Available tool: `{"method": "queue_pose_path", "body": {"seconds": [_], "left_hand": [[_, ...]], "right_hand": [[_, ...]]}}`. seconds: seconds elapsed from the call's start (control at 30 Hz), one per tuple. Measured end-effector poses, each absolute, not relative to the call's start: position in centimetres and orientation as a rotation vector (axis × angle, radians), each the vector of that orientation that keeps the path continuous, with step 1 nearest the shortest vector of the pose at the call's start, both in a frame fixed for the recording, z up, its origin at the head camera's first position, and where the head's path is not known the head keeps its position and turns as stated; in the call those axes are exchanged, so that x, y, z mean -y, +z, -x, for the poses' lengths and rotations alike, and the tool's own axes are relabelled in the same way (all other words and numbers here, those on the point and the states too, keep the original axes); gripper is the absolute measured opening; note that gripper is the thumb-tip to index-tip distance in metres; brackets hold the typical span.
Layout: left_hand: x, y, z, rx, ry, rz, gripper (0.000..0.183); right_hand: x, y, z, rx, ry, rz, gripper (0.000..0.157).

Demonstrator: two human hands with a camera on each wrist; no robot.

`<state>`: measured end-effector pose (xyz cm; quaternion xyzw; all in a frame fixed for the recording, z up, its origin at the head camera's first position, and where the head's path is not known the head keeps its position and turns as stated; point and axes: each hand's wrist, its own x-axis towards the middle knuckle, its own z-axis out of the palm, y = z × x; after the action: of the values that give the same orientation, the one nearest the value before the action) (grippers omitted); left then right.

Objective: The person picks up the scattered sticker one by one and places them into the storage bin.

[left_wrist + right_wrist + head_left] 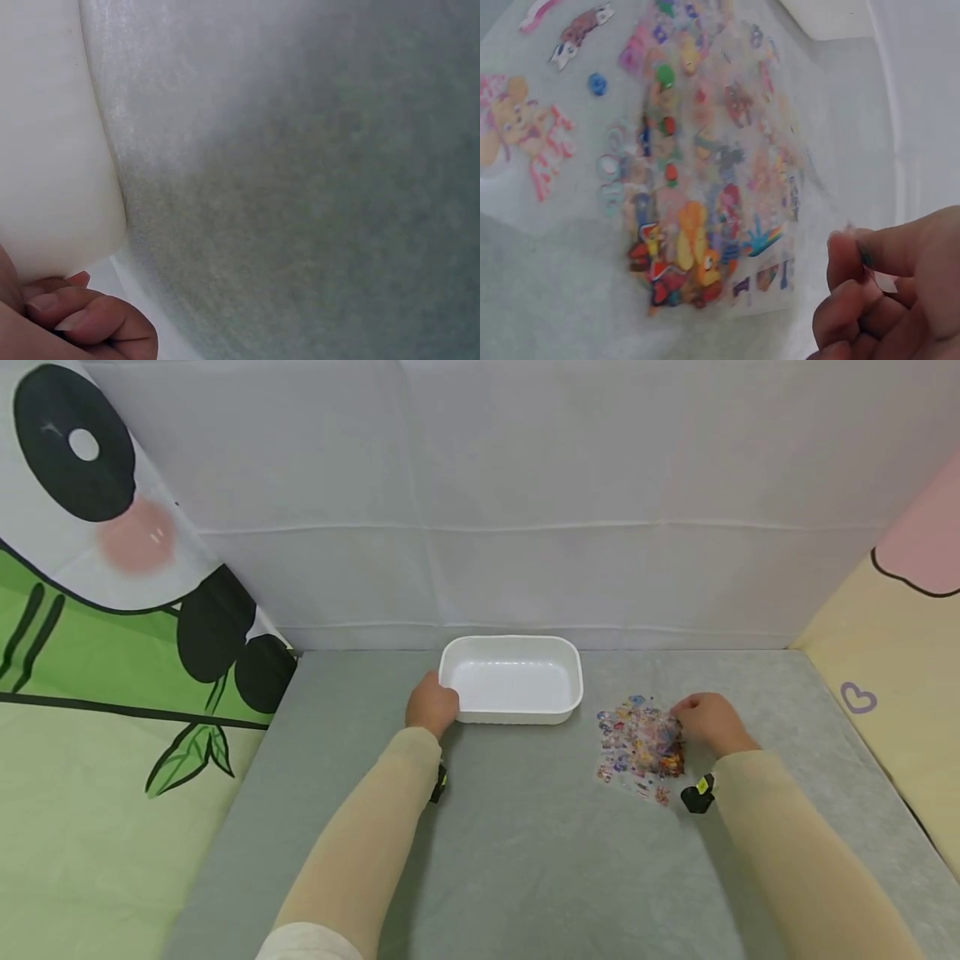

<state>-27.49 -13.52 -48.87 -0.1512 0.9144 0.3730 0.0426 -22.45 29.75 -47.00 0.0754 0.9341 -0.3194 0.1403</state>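
Note:
A white rectangular dish (517,719) stands at the back of the table, and my left hand (432,703) holds its left end. The left wrist view shows curled fingers (97,319) against the lower end of the dish's white wall (60,150). Right of the dish lies a stack of clear sticker sheets (637,743) with many small colourful cartoon pictures. Thumb and forefinger of my right hand (708,720) pinch the right edge of a sticker sheet. In the right wrist view, the pinched edge by the fingertips (847,251) is see-through and hard to make out.
The grey table (525,843) runs back to a white cloth wall (510,485). A green panel with a cartoon panda stands along the left side. On the right is a yellow panel (892,643). Both sleeved wrists carry small black devices.

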Motion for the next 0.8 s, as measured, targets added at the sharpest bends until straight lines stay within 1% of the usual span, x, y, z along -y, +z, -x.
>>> {"method": "queue_pose_path", "body": {"seconds": [0.23,0.57,0.8], "left_hand": [[13.4,-48.7,27.6,-2.791,1.146,0.483,0.049],[13.0,-48.4,27.7,-2.761,1.162,0.531,0.049],[12.8,-48.1,27.7,-2.759,1.164,0.525,0.049]], "right_hand": [[-29.4,-46.2,22.9,-2.685,-1.023,-0.238,0.041],[-29.7,-46.2,24.2,-2.693,-1.144,-0.29,0.044],[-29.7,-45.0,24.6,-2.65,-1.283,-0.341,0.047]]}}
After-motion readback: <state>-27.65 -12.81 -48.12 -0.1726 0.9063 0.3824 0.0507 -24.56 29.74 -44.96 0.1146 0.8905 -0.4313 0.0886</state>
